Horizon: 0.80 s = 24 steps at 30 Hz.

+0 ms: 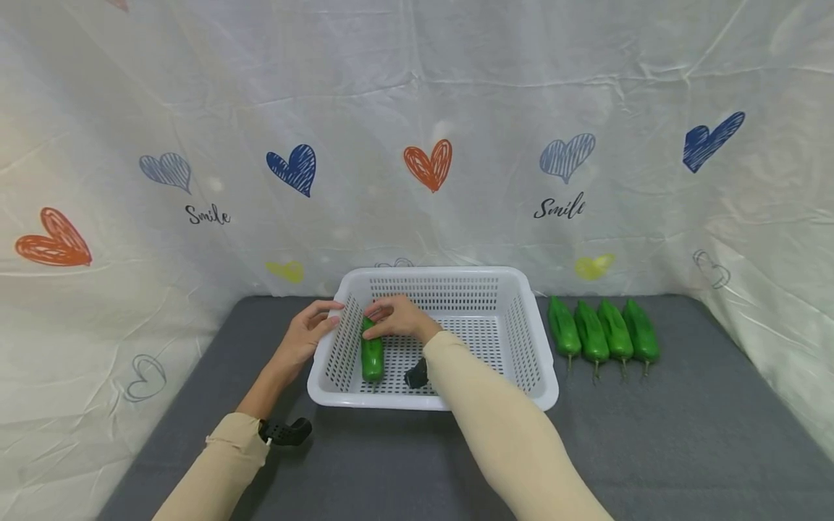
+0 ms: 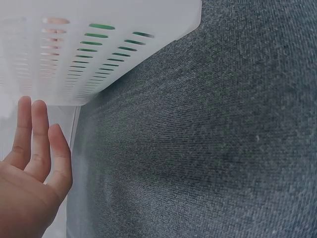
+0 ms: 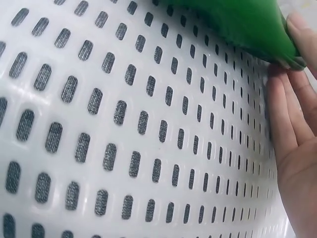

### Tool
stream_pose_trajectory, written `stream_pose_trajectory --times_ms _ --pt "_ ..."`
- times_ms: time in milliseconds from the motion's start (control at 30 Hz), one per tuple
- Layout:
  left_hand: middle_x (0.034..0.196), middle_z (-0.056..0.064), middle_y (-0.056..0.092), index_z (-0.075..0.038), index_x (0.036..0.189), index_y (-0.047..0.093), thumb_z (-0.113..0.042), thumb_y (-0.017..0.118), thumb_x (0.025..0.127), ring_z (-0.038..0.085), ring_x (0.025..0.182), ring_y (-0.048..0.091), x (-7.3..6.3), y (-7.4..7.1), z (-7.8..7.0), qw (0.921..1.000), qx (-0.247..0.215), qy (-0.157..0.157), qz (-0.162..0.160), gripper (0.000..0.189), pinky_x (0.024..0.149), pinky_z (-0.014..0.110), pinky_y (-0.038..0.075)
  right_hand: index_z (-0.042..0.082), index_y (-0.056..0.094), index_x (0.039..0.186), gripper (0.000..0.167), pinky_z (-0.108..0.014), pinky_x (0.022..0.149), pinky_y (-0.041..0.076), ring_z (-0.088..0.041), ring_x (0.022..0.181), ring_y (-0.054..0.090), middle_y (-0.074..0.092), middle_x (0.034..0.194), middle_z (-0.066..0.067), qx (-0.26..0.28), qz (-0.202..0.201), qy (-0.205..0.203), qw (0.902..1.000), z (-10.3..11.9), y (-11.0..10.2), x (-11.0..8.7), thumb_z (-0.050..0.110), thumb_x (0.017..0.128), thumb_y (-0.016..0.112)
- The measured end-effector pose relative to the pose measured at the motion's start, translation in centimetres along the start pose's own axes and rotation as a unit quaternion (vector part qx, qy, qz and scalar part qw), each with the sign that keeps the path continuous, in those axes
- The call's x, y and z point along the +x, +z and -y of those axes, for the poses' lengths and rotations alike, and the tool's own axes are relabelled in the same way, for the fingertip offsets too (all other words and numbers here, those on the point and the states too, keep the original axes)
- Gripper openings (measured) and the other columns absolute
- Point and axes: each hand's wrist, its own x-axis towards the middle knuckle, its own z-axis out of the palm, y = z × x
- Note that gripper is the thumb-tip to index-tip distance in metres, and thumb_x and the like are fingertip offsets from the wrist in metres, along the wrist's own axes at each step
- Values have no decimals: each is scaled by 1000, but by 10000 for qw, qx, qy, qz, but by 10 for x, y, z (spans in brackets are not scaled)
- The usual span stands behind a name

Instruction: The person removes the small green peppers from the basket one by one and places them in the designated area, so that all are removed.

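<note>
A white perforated plastic basket [image 1: 417,400] stands on the grey cloth. One long green pepper [image 1: 373,360] lies inside near the basket's left wall, its stem end toward me. My right hand [image 1: 399,317] reaches into the basket and pinches that pepper's far tip between thumb and fingers; the right wrist view shows the green pepper [image 3: 247,25] at the fingertips, just over the slotted floor. At the basket's left rim, my left hand [image 1: 309,334] rests its fingertips. In the left wrist view the left hand [image 2: 34,183] has nearly straight fingers beside the basket's outer wall.
Right of the basket, several green peppers [image 1: 615,329] lie side by side in a row, stems toward me. Behind the table hangs a white sheet [image 1: 365,87] printed with hearts. Grey cloth [image 1: 684,434] covers the table.
</note>
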Motion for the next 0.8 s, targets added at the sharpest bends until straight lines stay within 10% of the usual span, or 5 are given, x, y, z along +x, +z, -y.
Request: stream_pose_trajectory --times_ms 800 --pt "128 29 57 -2 140 52 -19 58 106 27 96 66 1 1 0 9998 148 -73 -137 39 73 34 57 -4 68 124 40 -39 84 56 -28 107 65 65 118 -16 1547 -100 -257 9876 -3 -24 -4 0 87 81"
